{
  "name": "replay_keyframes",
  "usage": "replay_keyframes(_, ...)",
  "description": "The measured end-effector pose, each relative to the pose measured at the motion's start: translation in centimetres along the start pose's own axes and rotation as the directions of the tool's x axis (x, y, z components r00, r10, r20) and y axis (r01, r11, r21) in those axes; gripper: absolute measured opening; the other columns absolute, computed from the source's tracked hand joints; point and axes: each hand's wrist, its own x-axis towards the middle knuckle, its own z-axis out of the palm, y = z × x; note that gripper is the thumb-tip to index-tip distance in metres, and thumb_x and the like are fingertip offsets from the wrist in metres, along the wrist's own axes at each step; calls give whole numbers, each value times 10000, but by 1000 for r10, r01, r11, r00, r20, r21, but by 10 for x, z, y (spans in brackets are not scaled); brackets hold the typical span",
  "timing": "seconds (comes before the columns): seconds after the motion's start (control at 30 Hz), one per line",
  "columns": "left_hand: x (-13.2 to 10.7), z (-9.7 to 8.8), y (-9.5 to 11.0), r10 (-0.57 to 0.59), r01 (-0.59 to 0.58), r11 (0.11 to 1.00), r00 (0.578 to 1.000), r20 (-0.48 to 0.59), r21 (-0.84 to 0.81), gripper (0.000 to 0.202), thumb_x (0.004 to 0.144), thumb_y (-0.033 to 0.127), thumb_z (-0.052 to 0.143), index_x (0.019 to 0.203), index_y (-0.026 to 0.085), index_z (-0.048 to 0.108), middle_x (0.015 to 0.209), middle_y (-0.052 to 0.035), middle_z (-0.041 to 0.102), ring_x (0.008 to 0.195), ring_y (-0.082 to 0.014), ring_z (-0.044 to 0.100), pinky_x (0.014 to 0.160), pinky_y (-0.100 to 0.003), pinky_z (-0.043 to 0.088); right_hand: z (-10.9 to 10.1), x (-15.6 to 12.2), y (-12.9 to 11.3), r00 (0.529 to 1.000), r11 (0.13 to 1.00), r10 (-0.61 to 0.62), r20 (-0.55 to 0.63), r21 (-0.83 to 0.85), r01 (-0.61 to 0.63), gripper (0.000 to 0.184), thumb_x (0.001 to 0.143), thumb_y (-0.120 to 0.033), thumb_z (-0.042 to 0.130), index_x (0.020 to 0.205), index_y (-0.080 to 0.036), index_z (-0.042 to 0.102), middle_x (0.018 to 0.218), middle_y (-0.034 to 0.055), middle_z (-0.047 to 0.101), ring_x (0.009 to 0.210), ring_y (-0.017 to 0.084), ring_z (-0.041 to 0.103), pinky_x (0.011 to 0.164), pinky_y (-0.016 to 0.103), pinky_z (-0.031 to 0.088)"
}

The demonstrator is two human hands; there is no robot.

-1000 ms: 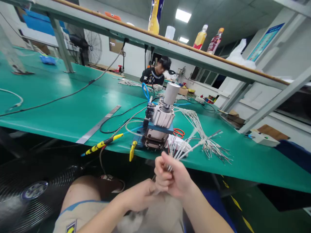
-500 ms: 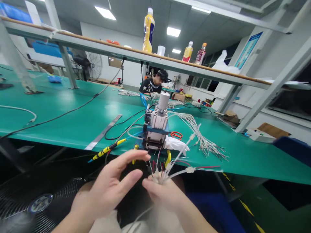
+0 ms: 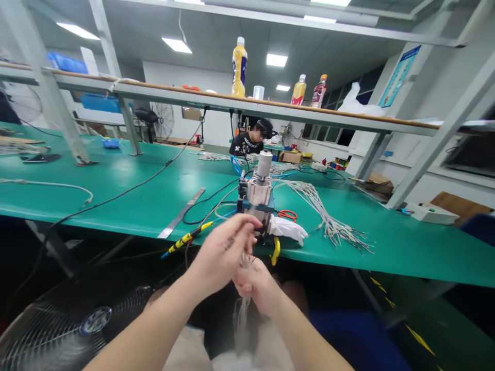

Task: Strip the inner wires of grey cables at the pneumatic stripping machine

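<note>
The right hand has its fingers wrapped round a cable bundle, which sits in front of the surface's near edge, above the person's lap. That grip probably serves to keep the loose strands together, ends up and tails hanging freely. The left hand comes over the top ends with its fingers bent inward; blur and overlap hide whether they pinch anything, so that cannot be told.

Just beyond stands a blocky metal device, perhaps set near the edge to be within easy reach. A smooth pale cylinder tops its ribbed housing. Beside it lies a soft, wrinkled white cloth. The bundle's cables look slim, pale and flexible, likely plastic-sheathed; a similar cable pile fans out rightward, while a flat, straight metallic strip lies leftward on smooth green covering.
</note>
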Motion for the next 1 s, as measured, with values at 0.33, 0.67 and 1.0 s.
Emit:
replay_keyframes(0.33, -3, 2, -6, -149, -46, 742, 961, -231, -669, 87, 899, 234, 654, 903, 148, 667, 604, 42, 434, 541, -66, 427, 516, -169, 442, -10, 4, 20, 833, 896, -438, -339, -88, 435, 446, 842, -607, 667, 786, -203, 487, 616, -38, 572, 428, 53, 440, 392, 161, 292)
replay_keyframes(0.67, 19, 1, -1, -33, -211, 777, 927, -374, -594, 102, 931, 224, 604, 892, 156, 671, 592, 37, 472, 540, -86, 490, 599, -223, 530, 9, 20, 27, 749, 883, -458, -478, -150, 445, 493, 876, -658, 572, 735, -195, 484, 462, -85, 490, 319, 46, 410, 320, 134, 330)
replay_keyframes(1.0, 1, -16, -4, -56, -289, 815, 823, -565, -502, 113, 906, 277, 620, 827, 198, 636, 573, 62, 466, 354, -58, 249, 289, -176, 221, -20, 2, 10, 517, 786, -551, -655, -198, 586, 537, 843, -653, 623, 649, -217, 377, 482, -108, 347, 376, 41, 278, 339, 133, 226)
